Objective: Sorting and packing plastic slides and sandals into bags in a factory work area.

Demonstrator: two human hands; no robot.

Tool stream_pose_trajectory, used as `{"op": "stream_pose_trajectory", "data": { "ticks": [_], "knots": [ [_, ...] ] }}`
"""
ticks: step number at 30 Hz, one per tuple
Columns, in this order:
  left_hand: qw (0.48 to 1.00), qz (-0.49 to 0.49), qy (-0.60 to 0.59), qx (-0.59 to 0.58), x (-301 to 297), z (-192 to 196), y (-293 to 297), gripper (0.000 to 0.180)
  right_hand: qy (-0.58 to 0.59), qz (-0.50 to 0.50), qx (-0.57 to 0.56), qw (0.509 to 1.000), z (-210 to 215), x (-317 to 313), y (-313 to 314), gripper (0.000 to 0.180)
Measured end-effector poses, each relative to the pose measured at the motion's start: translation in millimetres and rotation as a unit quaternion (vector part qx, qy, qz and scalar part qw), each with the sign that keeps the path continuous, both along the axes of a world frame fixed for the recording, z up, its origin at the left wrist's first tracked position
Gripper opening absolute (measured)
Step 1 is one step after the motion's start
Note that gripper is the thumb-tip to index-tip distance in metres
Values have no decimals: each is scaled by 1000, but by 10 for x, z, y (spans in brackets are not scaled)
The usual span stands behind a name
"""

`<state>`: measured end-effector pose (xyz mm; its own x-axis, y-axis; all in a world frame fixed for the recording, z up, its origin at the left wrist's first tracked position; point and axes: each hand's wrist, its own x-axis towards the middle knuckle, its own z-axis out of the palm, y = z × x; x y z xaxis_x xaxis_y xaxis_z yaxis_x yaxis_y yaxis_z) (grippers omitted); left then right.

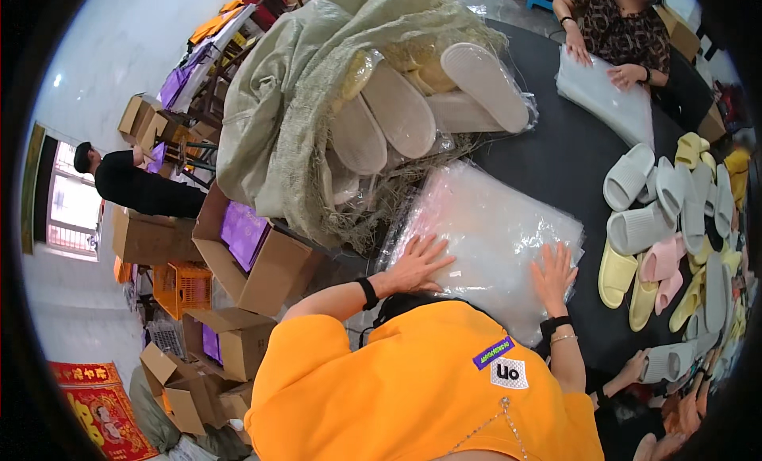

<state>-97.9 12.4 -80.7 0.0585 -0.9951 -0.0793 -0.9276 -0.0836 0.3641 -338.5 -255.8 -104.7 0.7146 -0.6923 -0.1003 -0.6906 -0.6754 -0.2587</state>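
Note:
A stack of clear plastic bags [500,223] lies on the dark table [540,155] in front of me. My left hand [414,264] rests on the stack's near left part, fingers spread. Flat on its near right edge is my right hand [554,277], with the fingers stretched out. Neither hand grips anything. Just beyond the stack, to the left, a large pale green woven sack [274,111] gapes at its frayed mouth. Several beige slippers [401,115] in clear wrapping show inside it.
Yellow, grey and pink slippers [635,231] crowd the table's right side. Across it, a person's hands lie on another plastic bag stack [607,96]. A different person's hand [635,370] reaches in at lower right. Open cardboard boxes [278,266] stand at my left, near an orange crate [182,286].

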Motion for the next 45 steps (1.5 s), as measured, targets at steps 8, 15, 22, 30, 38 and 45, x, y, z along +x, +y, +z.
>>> {"op": "stream_pose_trajectory", "data": {
  "ticks": [8, 15, 22, 30, 38, 45],
  "knots": [
    [938, 229, -192, -178, 785, 514, -554, 61, -41, 80, -117, 989, 186, 150, 81, 44],
    [887, 415, -202, 4, 1662, 627, -818, 95, -37, 96, -63, 993, 137, 210, 108, 41],
    [879, 412, -237, 33, 1732, 485, -975, 104, -61, 98, 7, 993, -31, 136, 26, 42],
    [872, 393, -293, -6, 1781, 393, -1068, 83, -73, 102, 13, 992, -143, 94, 15, 42],
    [866, 405, -285, -67, 1852, 464, -1141, 67, -77, 103, 8, 992, -101, 84, 36, 42],
    [865, 434, -54, -246, 2051, 1463, -819, 53, -82, 103, 5, 991, -210, 81, 23, 43]
  ]
}}
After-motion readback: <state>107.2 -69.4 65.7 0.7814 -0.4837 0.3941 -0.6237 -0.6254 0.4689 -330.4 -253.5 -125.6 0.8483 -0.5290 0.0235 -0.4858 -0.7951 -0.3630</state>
